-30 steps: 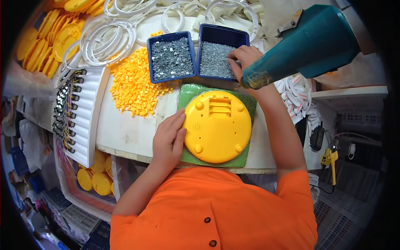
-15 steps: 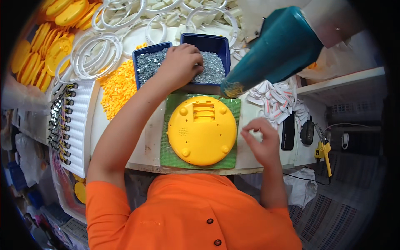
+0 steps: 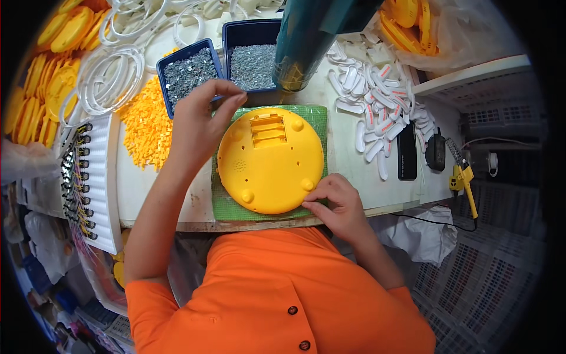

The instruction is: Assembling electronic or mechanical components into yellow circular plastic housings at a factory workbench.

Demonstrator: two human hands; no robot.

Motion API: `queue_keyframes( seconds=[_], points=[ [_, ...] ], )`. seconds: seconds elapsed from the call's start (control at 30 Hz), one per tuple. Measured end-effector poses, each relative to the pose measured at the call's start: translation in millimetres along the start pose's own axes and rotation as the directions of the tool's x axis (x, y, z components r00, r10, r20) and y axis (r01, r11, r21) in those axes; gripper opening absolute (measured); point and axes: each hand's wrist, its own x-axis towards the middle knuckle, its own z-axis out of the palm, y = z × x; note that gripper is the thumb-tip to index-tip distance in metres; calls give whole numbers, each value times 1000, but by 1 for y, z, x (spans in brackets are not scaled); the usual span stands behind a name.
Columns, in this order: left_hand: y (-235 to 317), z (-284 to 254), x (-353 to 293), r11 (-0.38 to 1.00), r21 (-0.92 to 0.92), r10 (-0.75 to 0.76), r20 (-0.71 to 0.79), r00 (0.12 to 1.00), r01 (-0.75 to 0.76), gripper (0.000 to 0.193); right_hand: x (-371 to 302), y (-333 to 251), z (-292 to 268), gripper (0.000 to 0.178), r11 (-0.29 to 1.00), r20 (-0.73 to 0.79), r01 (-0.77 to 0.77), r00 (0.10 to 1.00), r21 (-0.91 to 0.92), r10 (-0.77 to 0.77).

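A round yellow plastic casing (image 3: 271,168) lies on a green mat (image 3: 227,206), its underside up, showing a battery compartment (image 3: 269,131) and round feet. My left hand (image 3: 203,115) hovers over the mat's left edge, thumb and forefinger brought close in a pinch; whatever is between them is too small to make out. My right hand (image 3: 337,206) is at the casing's lower right rim, fingertips pressed together against it or just beside it. Behind stand two blue bins, the left bin (image 3: 170,103) and the right bin (image 3: 250,25), holding small silver metal pieces that look like screws.
A teal tapered tool body (image 3: 306,41) hangs over the right bin. Small yellow parts (image 3: 147,127) are heaped at left, beside a white ridged tray (image 3: 106,183). White rings (image 3: 109,79) lie behind. To the right are white curved pieces (image 3: 377,100), a black phone-like slab (image 3: 407,153) and a yellow-handled tool (image 3: 467,183).
My left hand has come out of the bins toward me, pinched. My right hand has moved in to the casing's lower right rim. The whole view has shifted.
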Motion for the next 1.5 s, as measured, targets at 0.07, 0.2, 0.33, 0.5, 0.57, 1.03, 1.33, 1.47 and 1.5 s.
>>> queue_keyframes(
  seconds=[0.07,0.2,0.33,0.5,0.57,1.03,1.33,1.47,1.5],
  points=[
    [0,-8,-28,998,52,44,-37,998,-42,12,3,-5,-3,20,1000,9,-9,1000,-16,9],
    [1,-23,-88,979,125,153,54,987,-159,16,15,-6,-27,22,999,20,-46,999,-29,46],
    [5,-15,-124,926,177,293,225,929,-334,19,57,-23,-52,15,999,-102,45,994,-22,-47],
    [-6,0,-138,850,280,382,256,888,-447,20,137,-57,-48,37,922,-262,337,922,188,-284],
    [-7,1,-139,837,295,398,249,883,-460,20,164,-67,-50,54,889,-171,403,913,218,-371],
    [-1,-14,-84,882,157,380,325,866,-445,41,130,-67,-28,107,479,-48,168,966,862,-253],
    [-10,51,-4,777,475,297,303,906,-413,41,108,-39,9,90,404,-196,219,976,888,-97],
    [-13,53,-3,796,457,276,309,910,-396,39,107,-27,15,92,534,-178,244,969,809,-173],
    [-12,53,-5,801,452,268,315,910,-392,39,104,-27,16,92,539,-172,241,969,807,-176]
  ],
)
